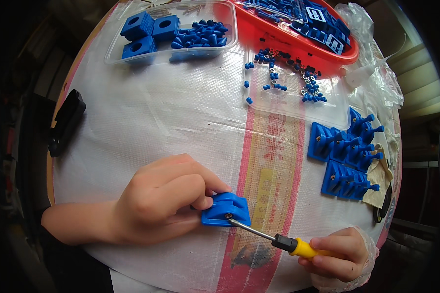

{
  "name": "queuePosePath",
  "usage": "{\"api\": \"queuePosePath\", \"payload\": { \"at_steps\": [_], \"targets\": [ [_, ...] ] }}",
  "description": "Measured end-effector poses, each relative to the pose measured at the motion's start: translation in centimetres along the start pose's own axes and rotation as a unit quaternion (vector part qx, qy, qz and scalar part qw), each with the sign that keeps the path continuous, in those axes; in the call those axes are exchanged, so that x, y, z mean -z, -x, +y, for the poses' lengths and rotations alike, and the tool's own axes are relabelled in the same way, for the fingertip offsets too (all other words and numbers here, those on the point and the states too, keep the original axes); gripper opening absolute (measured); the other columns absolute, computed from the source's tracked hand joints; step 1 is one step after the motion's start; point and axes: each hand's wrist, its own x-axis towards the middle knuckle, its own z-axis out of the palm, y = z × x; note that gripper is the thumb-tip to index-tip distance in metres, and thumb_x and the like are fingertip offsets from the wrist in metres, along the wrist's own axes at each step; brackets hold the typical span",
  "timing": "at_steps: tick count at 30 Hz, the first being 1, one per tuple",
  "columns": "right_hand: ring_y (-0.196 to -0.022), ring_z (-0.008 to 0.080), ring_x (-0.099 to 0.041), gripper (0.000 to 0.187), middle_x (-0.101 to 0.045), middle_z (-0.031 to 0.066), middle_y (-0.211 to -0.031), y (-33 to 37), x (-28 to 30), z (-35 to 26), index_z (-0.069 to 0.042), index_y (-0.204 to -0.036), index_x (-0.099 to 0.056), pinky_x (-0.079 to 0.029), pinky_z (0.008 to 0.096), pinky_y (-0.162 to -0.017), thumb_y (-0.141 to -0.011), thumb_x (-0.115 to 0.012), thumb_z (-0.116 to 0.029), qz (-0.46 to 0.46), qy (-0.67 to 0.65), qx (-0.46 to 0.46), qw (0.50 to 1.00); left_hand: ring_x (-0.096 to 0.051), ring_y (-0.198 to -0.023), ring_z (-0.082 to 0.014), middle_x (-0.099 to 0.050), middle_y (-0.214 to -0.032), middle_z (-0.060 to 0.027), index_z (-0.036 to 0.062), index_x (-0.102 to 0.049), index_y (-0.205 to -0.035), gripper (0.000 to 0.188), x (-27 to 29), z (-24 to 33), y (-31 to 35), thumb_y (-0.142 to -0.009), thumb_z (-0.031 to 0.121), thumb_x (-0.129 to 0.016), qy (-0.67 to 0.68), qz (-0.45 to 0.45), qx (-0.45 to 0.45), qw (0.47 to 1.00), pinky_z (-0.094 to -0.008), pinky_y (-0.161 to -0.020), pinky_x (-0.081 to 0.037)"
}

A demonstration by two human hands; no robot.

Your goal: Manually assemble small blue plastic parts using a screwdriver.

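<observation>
My left hand (168,190) is closed on a blue plastic bracket (225,209), a square base with raised rounded lugs, and keeps it against the table cover. A small screw (228,216) sits in the bracket's near side. My right hand (341,255) grips a screwdriver (304,248) with a yellow and black handle. Its metal shaft slants up to the left, and the tip meets the screw head or lies right beside it. Part of the handle is hidden in my right palm.
Assembled blue brackets with pegs (344,151) stand at the right. A clear tub (110,56) holds blue square plates and cone-shaped pieces. Behind are a red basin (349,57) of blue parts and a clear lid (327,115) with small caps and nuts. A black object (67,122) lies left.
</observation>
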Motion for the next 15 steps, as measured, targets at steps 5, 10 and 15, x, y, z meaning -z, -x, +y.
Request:
{"api": "queuePosePath", "payload": {
  "at_steps": [5,10,15],
  "targets": [
    [-0.061,0.0169,-0.057,0.025,-0.056,0.0091,-0.081,-0.2,0.1,0.1,-0.006,-0.084,-0.06,-0.041,0.0224,-0.046,-0.065,-0.076,-0.002,-0.004,-0.033,0.0,0.999,-0.06,-0.068,-0.019,-0.063,-0.08,-0.0125,0.0056,-0.052,-0.073,0.033,0.2,0.2,-0.1,-0.059,0.005,-0.082,-0.005,-0.01,0.002,1.0,-0.0255,-0.055,-0.046],
    [-0.064,0.0245,-0.06,0.03,-0.06,0.0226,-0.091,-1.5,0.7,-0.4,0.002,-0.093,-0.058,-0.048,0.0262,-0.052,-0.067,-0.073,0.006,-0.005,-0.123,-0.055,0.991,-0.057,-0.068,-0.0174,-0.059,-0.081,-0.0088,0.0039,-0.062,-0.086,0.032,0.0,0.5,-0.1,-0.06,0.004,-0.08,-0.022,-0.013,0.022,0.999,-0.0249,-0.055,-0.045],
    [-0.064,0.0244,-0.06,0.03,-0.06,0.0221,-0.092,-1.6,1.0,-0.6,0.003,-0.094,-0.058,-0.048,0.0267,-0.052,-0.068,-0.072,0.008,-0.013,-0.109,-0.048,0.993,-0.056,-0.068,-0.0164,-0.059,-0.082,-0.0067,0.0054,-0.066,-0.09,0.032,-0.1,0.4,0.0,-0.061,0.005,-0.08,-0.022,-0.023,0.004,0.999,-0.0242,-0.054,-0.043]
  ]
}}
